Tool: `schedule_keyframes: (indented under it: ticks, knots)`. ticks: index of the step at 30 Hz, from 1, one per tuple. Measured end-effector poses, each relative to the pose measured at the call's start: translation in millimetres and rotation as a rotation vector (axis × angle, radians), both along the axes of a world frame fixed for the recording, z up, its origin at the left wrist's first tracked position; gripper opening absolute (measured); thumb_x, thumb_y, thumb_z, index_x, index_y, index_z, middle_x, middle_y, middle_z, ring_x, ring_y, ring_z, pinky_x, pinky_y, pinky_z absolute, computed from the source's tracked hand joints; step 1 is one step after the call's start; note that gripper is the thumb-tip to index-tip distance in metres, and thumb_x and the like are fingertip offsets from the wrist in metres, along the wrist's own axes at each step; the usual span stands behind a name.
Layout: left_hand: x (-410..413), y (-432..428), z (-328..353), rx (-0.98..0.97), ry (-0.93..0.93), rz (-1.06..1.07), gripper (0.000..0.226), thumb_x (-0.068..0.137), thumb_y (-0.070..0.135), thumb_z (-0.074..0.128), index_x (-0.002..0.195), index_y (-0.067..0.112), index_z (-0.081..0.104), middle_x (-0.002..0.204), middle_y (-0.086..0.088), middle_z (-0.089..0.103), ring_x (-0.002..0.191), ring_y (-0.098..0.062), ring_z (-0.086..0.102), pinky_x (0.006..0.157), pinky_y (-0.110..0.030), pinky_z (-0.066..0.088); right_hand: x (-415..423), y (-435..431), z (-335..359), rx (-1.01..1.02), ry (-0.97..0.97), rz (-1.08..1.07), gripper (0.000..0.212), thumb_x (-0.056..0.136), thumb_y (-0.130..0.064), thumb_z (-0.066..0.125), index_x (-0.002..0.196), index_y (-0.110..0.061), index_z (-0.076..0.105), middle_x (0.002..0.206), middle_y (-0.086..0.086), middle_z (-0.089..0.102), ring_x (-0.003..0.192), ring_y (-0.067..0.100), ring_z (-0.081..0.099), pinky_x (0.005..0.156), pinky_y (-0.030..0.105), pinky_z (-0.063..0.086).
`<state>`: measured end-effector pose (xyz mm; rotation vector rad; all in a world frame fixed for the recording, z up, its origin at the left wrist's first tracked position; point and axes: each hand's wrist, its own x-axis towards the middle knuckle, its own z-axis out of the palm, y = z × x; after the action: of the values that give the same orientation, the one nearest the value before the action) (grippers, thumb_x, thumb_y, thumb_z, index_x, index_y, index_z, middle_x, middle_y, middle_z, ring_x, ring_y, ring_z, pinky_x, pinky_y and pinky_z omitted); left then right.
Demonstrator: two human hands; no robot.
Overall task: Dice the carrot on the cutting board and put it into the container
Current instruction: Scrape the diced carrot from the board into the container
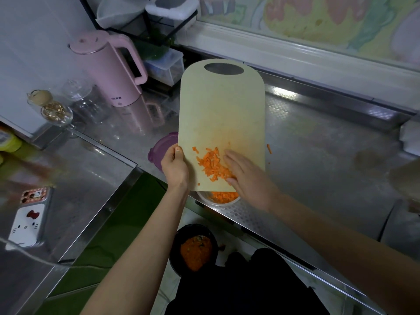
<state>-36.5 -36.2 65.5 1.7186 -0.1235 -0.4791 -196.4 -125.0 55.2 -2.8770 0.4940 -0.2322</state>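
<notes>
A beige cutting board (pixel 221 110) is lifted and tilted, its near edge over a clear container (pixel 204 199) at the counter's front edge. My left hand (pixel 175 167) grips the board's left edge with the thumb on top. Diced carrot (pixel 211 164) lies in a pile on the board's lower part. My right hand (pixel 245 176), fingers straight, rests flat on the board against the pile's right side. More diced carrot (pixel 223 196) lies inside the container, mostly hidden by the board.
A purple lid (pixel 162 147) lies left of the board. A pink kettle (pixel 113 69) and glass jars (pixel 56 112) stand at the back left. A phone (pixel 28 219) lies on the left counter. A stray carrot piece (pixel 269 148) sits on the steel counter. A black bin (pixel 193 248) with carrot scraps stands on the floor.
</notes>
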Motion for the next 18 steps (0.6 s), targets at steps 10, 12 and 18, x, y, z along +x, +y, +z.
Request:
schedule_keyframes:
  ticks: [10,12,18]
  knots:
    - [-0.8,-1.5,2.1,-0.014,-0.022,-0.005,0.035,0.101,0.017,0.034,0.076,0.024,0.058,0.074,0.007,0.057,0.07,-0.007,0.048,0.069,-0.024,0.036,7.2,-6.3,5.7,0.057,-0.04,-0.122,0.051,0.093,-0.035,0.033,0.116,0.004,0.058,0.131,0.021,0.051,0.111,0.035,0.056,0.094,0.042,0.047]
    - [-0.3,-0.2,2.2,-0.015,-0.031,-0.007,0.035,0.101,0.017,0.034,0.077,0.024,0.058,0.075,0.006,0.058,0.071,-0.007,0.048,0.068,-0.023,0.036,9.2,-9.4,7.3,0.07,-0.045,-0.113,0.05,0.093,-0.034,0.033,0.114,0.003,0.059,0.13,0.02,0.053,0.11,0.035,0.056,0.095,0.042,0.046]
    - [2.5,1.9,0.3,0.0,-0.025,-0.01,0.036,0.101,0.018,0.032,0.077,0.021,0.058,0.077,0.003,0.059,0.073,-0.011,0.051,0.068,-0.023,0.037,3.4,-0.1,7.1,0.071,-0.057,0.009,0.043,0.093,-0.031,0.033,0.104,-0.002,0.063,0.114,0.015,0.062,0.103,0.03,0.061,0.091,0.04,0.05]
